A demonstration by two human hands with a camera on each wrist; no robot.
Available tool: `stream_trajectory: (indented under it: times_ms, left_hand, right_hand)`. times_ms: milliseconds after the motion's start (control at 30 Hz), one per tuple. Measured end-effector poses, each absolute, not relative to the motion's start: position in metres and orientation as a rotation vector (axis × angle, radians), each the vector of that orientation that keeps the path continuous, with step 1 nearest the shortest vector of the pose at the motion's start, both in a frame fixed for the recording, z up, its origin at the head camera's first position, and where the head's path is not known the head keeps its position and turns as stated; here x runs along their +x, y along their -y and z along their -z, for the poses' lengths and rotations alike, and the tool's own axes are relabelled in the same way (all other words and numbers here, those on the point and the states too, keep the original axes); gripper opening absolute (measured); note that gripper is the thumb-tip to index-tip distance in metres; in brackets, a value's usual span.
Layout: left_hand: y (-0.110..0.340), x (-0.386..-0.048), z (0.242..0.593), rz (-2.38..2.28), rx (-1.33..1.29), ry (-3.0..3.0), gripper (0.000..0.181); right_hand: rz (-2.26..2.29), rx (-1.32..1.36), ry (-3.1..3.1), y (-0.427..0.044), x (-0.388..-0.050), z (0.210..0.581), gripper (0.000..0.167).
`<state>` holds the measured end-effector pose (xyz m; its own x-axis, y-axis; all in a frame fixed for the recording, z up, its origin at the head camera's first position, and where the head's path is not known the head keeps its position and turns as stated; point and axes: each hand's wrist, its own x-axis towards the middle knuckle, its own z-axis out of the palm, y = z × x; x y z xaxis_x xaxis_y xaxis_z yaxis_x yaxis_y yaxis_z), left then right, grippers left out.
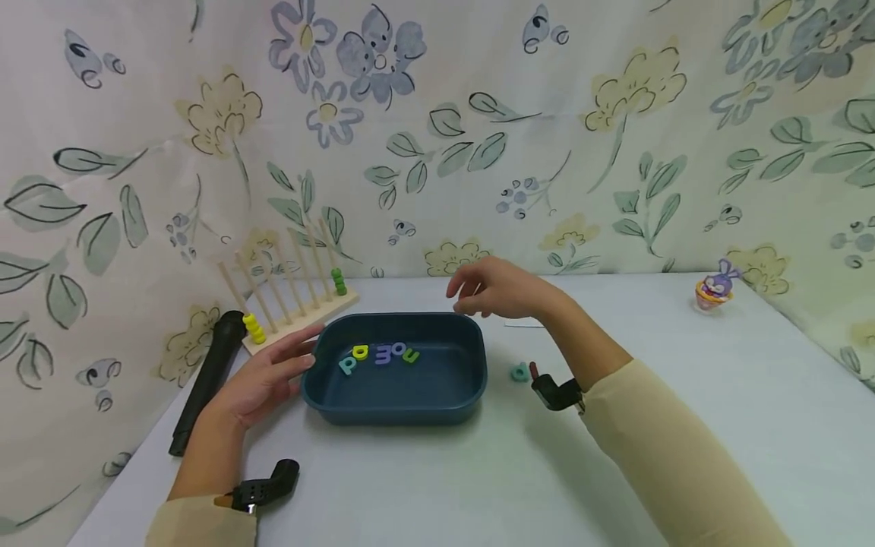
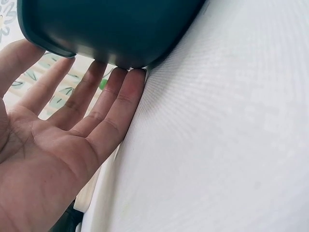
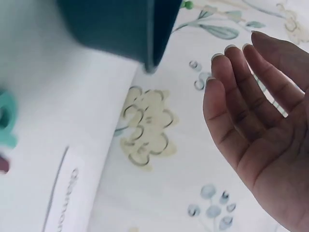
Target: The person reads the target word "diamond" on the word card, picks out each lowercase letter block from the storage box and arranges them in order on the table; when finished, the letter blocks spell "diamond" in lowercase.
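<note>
A dark blue plastic basin [image 1: 437, 384] sits on the white table. In it lie several small plastic letters: a teal one [image 1: 347, 365], a yellow one [image 1: 360, 352], a purple m [image 1: 383, 355], a purple o [image 1: 399, 349] and a green one [image 1: 410, 355]. My left hand [image 1: 263, 378] rests its extended fingertips against the basin's left side, as the left wrist view also shows. Above the basin's back right corner hovers my right hand [image 1: 502, 289], fingers loosely bent, holding nothing. Right of the basin lies another teal letter [image 1: 519, 372]; a reddish piece [image 1: 535, 370] beside it is partly hidden.
Behind the left hand stands a wooden peg rack [image 1: 301, 323] with yellow and green beads. A black bar-shaped object [image 1: 208, 380] lies left of it. A printed paper strip [image 3: 63, 193] lies near the back edge. At the far right stands a purple rabbit figure [image 1: 716, 286].
</note>
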<state>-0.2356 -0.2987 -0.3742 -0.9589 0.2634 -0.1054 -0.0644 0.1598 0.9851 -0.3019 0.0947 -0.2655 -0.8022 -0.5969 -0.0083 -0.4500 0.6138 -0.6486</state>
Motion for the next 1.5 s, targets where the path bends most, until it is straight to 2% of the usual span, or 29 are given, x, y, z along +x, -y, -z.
stream_trajectory:
  times_ms: [200,600,967,1267,1500]
  left_hand:
    - [0.296,-0.239,0.372,-1.883,0.194,-2.175,0.064]
    - [0.297,-0.235,0.375,-1.908,0.163,-2.170,0.063]
    - [0.298,-0.234,0.373,-1.897,0.164,-2.180,0.064]
    - [0.296,-0.234,0.372,-1.896,0.162,-2.168,0.062]
    - [0.296,-0.234,0.374,-1.901,0.161,-2.164,0.063]
  right_hand:
    - [0.899,-0.911,-2.612,-0.066,-0.308,0.252,0.021]
    - [0.779,-0.953,-2.553,-0.024,-0.320,0.250,0.019]
    - [0.725,-0.963,-2.391,0.012,-0.330,0.261,0.029]
    - [0.706,-0.894,-2.289,0.022,-0.338,0.284,0.037]
    - [0.623,-0.958,-2.291,0.035,-0.336,0.295,0.047]
